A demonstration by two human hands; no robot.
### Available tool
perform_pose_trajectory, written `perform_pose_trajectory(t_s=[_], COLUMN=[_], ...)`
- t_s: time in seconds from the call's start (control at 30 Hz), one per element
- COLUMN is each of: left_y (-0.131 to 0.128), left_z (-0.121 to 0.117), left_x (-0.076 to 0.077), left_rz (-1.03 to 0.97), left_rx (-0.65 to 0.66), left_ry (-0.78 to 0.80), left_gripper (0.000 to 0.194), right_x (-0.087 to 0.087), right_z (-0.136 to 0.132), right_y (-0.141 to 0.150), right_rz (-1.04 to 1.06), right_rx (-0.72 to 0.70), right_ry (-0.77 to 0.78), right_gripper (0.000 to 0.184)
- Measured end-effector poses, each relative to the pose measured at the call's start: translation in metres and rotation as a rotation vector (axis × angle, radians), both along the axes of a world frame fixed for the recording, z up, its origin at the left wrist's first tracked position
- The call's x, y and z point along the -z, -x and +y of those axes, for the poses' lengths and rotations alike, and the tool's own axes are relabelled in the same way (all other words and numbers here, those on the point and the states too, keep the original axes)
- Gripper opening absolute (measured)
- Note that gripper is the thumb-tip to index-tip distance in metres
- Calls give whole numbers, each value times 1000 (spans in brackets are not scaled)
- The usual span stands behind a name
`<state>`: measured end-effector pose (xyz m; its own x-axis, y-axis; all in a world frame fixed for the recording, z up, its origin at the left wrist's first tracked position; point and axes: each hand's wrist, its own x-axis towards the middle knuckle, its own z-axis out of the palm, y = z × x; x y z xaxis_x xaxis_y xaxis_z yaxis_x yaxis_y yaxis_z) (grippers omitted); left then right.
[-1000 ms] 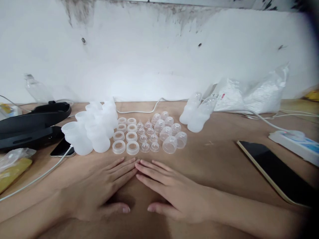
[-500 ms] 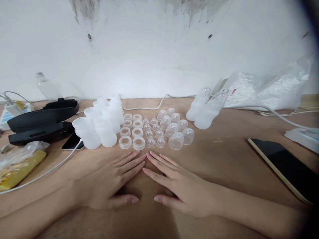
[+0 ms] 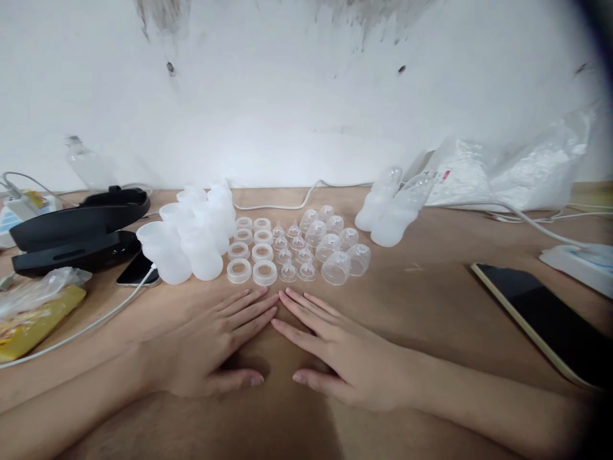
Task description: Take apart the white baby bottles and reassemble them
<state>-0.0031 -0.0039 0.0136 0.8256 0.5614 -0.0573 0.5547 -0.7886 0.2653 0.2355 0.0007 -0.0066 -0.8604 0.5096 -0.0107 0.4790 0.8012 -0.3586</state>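
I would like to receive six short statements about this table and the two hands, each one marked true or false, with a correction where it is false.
1. The left hand and right hand lie palm down on the table. True.
2. The right hand lies on top of the left hand. False: they lie side by side.
3. White rings lie between the white bottles and the clear teats. True.
4. The left hand grips one of the white rings. False: it holds nothing.
5. Two capped bottles stand to the right of the clear teats. True.
6. The clear teats are left of the white bottles. False: they are to their right.
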Motion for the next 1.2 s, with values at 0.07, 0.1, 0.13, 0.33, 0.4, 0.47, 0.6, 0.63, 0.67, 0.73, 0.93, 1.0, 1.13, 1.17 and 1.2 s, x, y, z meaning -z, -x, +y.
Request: perform_pose_trajectory(t_s=[0.07, 0.1, 0.13, 0.33, 0.4, 0.47, 0.6, 0.63, 0.67, 0.73, 0.93, 1.0, 1.13, 1.17, 1.2], left_y=[0, 0, 1, 1, 1, 1, 3, 3, 3, 2, -10, -12, -10, -9, -9], left_z=[0, 0, 0, 1, 1, 1, 1, 0, 0, 1, 11, 11, 6, 4, 4], left_x=[0, 0, 0, 0, 0, 1, 1, 2, 2, 3, 8, 8, 5, 4, 4], left_rz=[-6, -1, 8, 62, 55, 27, -22, -29, -33, -37, -10, 1, -18, -32, -47], left_rx=[-1, 0, -1, 10, 13, 15, 29, 35, 38, 19, -132, -118, -79, -78, -83], left_ry=[10, 15, 16, 4, 1, 2, 0, -19, -54, -166, -474, -516, -560, -559, -557], left_gripper=[72, 72, 72, 72, 72, 72, 72, 72, 71, 67, 59, 54, 37, 33, 31], right_x=[0, -1, -2, -5, -4, -3, 0, 0, -1, -6, -33, -38, -43, -45, -48], right_z=[0, 1, 1, -1, -2, -3, -2, -1, 1, 8, 46, 58, 73, 73, 73], right_y=[0, 0, 1, 2, 2, 2, 1, 1, 0, -1, -3, -3, -4, -5, -7], right_rz=[0, -3, -9, -68, -55, -44, -62, -64, -55, -7, -31, -94, -125, -119, -113], right_rx=[-3, -4, -7, 57, 67, 60, 44, 45, 54, 109, 341, 334, 274, 273, 273], right_ry=[-2, -3, -3, -11, -14, -19, -54, -89, -146, -318, -675, -630, -486, -470, -467], right_gripper=[61, 61, 61, 74, 74, 73, 74, 73, 71, 61, 36, 30, 12, 12, 13])
